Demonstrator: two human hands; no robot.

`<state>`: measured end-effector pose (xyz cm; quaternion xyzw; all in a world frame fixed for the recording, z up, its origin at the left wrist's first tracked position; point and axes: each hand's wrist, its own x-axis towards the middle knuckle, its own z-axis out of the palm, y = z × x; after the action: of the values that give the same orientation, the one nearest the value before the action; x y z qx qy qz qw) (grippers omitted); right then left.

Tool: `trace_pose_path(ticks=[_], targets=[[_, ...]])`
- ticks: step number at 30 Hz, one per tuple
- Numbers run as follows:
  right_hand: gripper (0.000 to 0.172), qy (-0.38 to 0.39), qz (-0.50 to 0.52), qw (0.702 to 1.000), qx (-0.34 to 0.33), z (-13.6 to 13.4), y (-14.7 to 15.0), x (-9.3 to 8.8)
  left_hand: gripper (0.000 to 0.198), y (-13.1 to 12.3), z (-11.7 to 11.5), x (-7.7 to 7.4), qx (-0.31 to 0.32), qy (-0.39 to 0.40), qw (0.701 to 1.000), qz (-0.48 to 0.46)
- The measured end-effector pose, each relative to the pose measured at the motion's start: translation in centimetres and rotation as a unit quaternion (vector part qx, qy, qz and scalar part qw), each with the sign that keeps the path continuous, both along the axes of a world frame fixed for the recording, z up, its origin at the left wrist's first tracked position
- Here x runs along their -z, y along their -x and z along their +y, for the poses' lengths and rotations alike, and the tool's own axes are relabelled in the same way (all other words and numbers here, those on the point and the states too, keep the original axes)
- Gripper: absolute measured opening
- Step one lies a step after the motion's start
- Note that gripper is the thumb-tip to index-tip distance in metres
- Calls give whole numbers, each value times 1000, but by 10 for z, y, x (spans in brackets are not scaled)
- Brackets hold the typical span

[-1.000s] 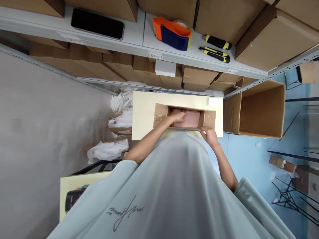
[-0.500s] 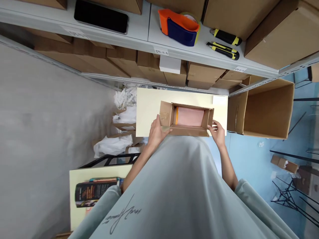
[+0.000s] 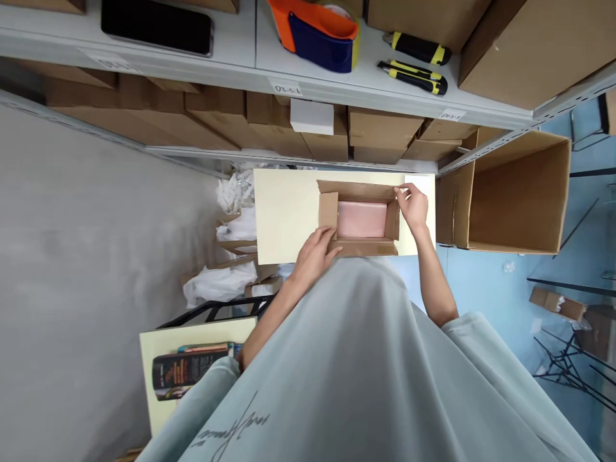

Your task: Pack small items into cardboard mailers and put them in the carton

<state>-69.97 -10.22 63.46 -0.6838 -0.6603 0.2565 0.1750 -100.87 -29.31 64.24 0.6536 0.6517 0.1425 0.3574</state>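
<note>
A small open cardboard box [image 3: 359, 190] sits on a cream table [image 3: 283, 212] below me, with a pink flat package [image 3: 362, 219] lying inside it. My left hand [image 3: 315, 251] grips the box's near left corner, fingers curled over the near flap. My right hand [image 3: 412, 202] pinches the far right corner of the box, at the end of its far flap. My grey shirt hides the table's near edge.
A shelf above holds a black phone [image 3: 156, 25], an orange and blue tape dispenser [image 3: 317, 32] and two yellow-black utility knives [image 3: 416, 61]. A large empty carton [image 3: 514, 192] lies on its side to the right. White bags [image 3: 216, 282] and books [image 3: 190, 369] lie at the left.
My left hand came out of the box and took its near left corner. My right hand moved from the near right edge to the far right corner. The side flaps now stand up.
</note>
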Motion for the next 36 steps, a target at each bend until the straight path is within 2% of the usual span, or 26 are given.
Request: trace_pose_path(ticks=[3,6,9,12,13,15,17,19,24,27,34,36], targets=[[63,24,49,998,2,15,9,9,76,2,2,0,47,32,998,-5],[67,61,106,992,-21,3,14,13,87,4,9,5,43,71,996,-14],[63,66,115,990,-40,-21,7,15,82,6,23,16,-54,66,996,3],[49,47,87,994,-38,-44,-5,21,94,9,42,29,-145,10,989,40],[43,49,81,995,-36,-51,-9,25,93,10,49,32,-150,-5,988,44],[36,67,92,993,-35,-62,-13,32,74,12,60,39,-131,-12,991,29],[36,95,127,987,-32,-69,-13,38,51,12,68,42,-110,-1,994,-1],[39,121,146,981,-25,-72,-10,40,39,11,74,43,-119,13,993,-24],[38,147,70,987,-8,-64,-1,34,38,6,87,39,-181,68,981,-15],[34,140,51,989,-15,-57,5,33,38,9,96,37,-207,67,976,-12],[38,114,79,990,-16,-49,18,41,40,23,104,40,-221,64,973,-5],[46,106,93,990,-23,-50,18,43,39,25,103,43,-225,66,972,-9]])
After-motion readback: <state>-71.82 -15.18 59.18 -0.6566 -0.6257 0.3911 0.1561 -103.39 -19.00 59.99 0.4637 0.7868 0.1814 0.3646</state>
